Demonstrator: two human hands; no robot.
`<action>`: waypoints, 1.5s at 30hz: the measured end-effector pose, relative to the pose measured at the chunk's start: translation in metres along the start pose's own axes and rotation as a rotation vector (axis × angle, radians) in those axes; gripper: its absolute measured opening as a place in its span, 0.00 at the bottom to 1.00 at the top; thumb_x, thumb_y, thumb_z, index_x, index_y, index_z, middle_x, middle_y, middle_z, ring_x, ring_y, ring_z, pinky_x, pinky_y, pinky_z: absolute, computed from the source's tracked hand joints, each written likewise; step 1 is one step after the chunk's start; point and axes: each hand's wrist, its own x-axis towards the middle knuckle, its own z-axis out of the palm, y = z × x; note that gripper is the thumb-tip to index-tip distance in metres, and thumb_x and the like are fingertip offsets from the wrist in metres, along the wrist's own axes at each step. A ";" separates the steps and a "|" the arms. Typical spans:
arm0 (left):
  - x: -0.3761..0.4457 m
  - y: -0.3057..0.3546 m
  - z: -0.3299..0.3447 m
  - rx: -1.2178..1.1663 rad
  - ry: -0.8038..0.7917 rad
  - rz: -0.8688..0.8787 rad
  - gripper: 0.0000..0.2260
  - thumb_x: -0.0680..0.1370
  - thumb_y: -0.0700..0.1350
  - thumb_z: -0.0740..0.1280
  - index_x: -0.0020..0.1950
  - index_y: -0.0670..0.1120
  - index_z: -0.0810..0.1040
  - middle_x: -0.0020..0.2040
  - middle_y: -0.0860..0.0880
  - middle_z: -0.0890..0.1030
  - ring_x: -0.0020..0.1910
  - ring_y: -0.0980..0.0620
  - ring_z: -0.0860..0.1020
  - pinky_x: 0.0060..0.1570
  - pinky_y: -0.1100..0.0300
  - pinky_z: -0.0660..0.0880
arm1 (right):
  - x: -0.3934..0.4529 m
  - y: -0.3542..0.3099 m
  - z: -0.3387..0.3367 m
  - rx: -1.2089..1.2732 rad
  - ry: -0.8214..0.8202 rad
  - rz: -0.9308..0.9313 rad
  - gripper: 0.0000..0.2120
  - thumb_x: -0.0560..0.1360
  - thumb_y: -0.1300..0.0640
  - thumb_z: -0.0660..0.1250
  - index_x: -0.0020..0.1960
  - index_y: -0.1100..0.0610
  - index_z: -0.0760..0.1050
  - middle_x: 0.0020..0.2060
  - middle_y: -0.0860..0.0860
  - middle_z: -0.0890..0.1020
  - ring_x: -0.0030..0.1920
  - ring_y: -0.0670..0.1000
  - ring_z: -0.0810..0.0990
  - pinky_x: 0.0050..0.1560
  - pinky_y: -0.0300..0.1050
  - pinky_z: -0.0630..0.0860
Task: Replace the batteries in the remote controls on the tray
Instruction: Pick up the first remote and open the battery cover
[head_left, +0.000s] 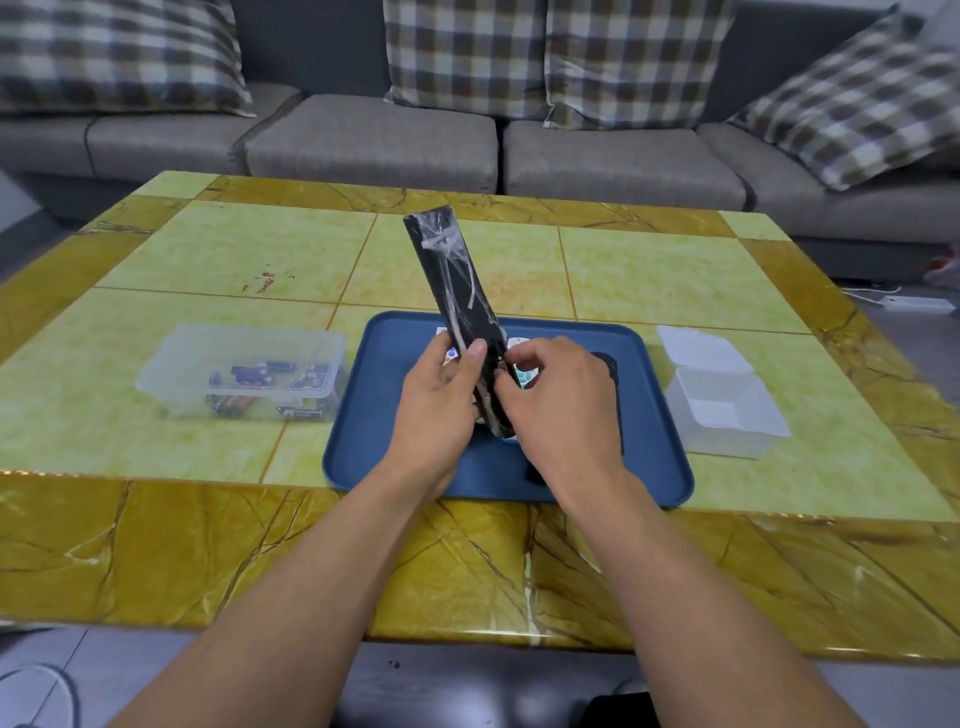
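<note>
A long black remote control (451, 275) wrapped in clear film tilts upward above the blue tray (654, 462). My left hand (439, 410) grips its lower part from the left. My right hand (558, 400) pinches its lower right edge with curled fingers. A white remote (522, 371) lies on the tray, mostly hidden behind my hands. Another black remote (613, 371) lies on the tray to the right, partly covered by my right hand.
A clear plastic box (244, 371) holding several batteries stands left of the tray. An open clear box (722, 400) with its lid up stands to the right. The yellow-green table (208, 260) fronts a grey sofa (374, 140) with checked cushions.
</note>
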 end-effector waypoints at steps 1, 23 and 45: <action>0.000 -0.001 0.000 0.003 0.000 -0.001 0.10 0.85 0.46 0.62 0.62 0.45 0.78 0.54 0.38 0.84 0.51 0.43 0.82 0.57 0.35 0.77 | 0.000 -0.001 0.000 0.021 0.003 0.012 0.07 0.74 0.50 0.72 0.49 0.51 0.84 0.45 0.44 0.83 0.45 0.43 0.80 0.46 0.38 0.75; 0.012 -0.015 0.013 0.072 -0.015 -0.100 0.26 0.74 0.67 0.65 0.69 0.58 0.78 0.62 0.58 0.83 0.63 0.54 0.81 0.66 0.47 0.74 | 0.032 0.155 -0.077 -0.393 -0.110 0.468 0.15 0.78 0.59 0.61 0.58 0.46 0.80 0.57 0.51 0.84 0.58 0.58 0.79 0.58 0.49 0.74; 0.017 -0.016 -0.077 0.604 0.332 -0.150 0.17 0.86 0.50 0.56 0.71 0.42 0.73 0.59 0.43 0.80 0.51 0.47 0.77 0.39 0.59 0.69 | 0.017 0.022 0.000 -0.015 -0.161 0.054 0.09 0.76 0.56 0.66 0.50 0.44 0.83 0.42 0.40 0.84 0.37 0.41 0.80 0.41 0.41 0.76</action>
